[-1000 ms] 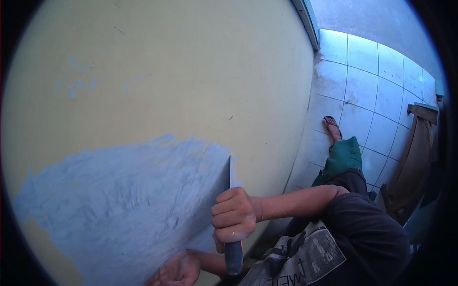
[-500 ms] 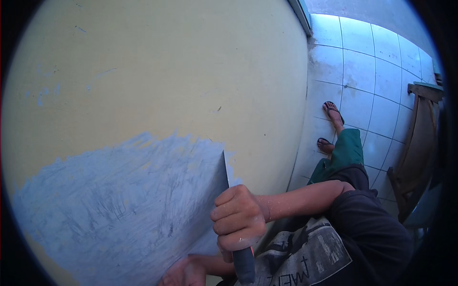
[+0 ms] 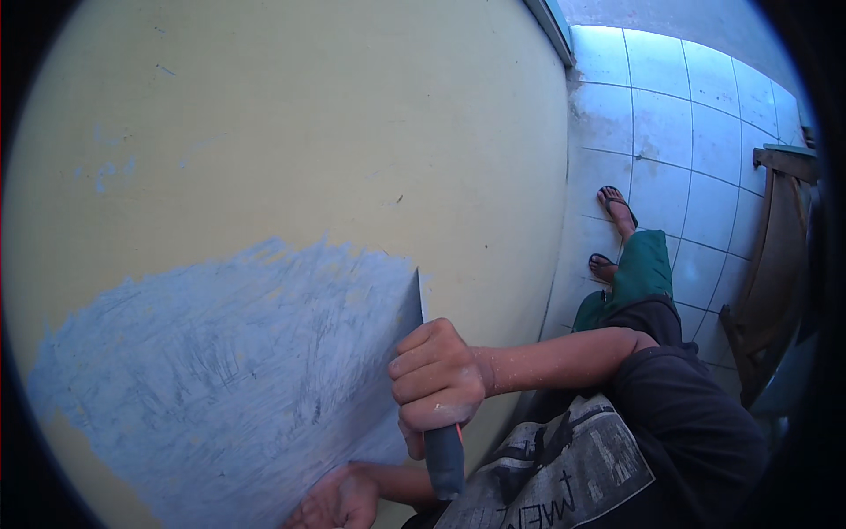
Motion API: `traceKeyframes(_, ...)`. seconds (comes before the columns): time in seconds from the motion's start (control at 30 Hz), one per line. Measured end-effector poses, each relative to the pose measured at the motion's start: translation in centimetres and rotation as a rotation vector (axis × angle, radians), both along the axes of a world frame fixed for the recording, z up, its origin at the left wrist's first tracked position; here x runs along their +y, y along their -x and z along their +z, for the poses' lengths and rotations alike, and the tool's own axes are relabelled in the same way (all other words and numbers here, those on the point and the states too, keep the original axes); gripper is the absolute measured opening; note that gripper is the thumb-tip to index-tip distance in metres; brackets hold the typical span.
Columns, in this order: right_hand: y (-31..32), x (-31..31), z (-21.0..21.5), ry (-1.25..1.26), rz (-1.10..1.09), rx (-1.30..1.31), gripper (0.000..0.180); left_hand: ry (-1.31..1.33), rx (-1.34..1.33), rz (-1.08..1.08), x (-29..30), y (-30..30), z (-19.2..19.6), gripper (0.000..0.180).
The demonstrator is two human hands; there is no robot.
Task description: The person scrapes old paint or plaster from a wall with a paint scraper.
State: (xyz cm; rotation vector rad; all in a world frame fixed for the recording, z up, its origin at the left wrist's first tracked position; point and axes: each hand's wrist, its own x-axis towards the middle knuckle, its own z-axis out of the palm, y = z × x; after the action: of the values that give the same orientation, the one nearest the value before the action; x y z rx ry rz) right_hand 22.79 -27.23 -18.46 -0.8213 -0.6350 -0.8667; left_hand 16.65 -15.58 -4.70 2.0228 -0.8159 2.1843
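My right hand (image 3: 438, 375) is wrapped round the dark handle (image 3: 444, 463) of a scraper with an orange-red accent. Its thin metal blade (image 3: 418, 300) points up the picture, close against the wall, at the right edge of a large grey-white patch (image 3: 220, 370). This patch is streaky, with dark scrape marks and bits of yellow showing through. Pale dust clings to my right hand and forearm. Low in the picture my left hand (image 3: 339, 501) lies beside the patch's lower edge, palm showing and fingers loosely spread, partly cut off by the frame; nothing shows in it.
The yellow wall (image 3: 335, 132) fills the left side, with small chips and scratches higher up. White floor tiles (image 3: 661, 115) run along its right. My sandalled feet (image 3: 617, 207) stand there. A brown wooden piece of furniture (image 3: 767, 273) stands at the far right.
My right hand and the scraper have shifted slightly up the picture. My left hand has moved a little leftward, and more of its palm shows.
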Motion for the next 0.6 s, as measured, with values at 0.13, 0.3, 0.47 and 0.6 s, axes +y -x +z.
traceKeyframes(0.13, 0.9, 0.5, 0.2, -0.046, 0.007, -0.037, 0.02, 0.03, -0.038, 0.03, 0.6, 0.4, 0.2, 0.064)
traceKeyframes(0.3, 1.3, 0.3, 0.5, -0.058, 0.025, 0.03, 0.018, -0.006, 0.08, -0.041, 2.0, 1.8, 0.4, 0.065)
traceKeyframes(0.47, 1.9, 1.0, 0.7, 0.004, 0.028, 0.017, 0.018, 0.031, -0.033, 0.002, 0.4, 0.4, 0.5, 0.066)
traceKeyframes(0.6, 2.1, 1.4, 0.2, -0.027, 0.047, 0.05, 0.021, 0.071, -0.086, 0.0, -0.7, -0.4, 0.1, 0.067)
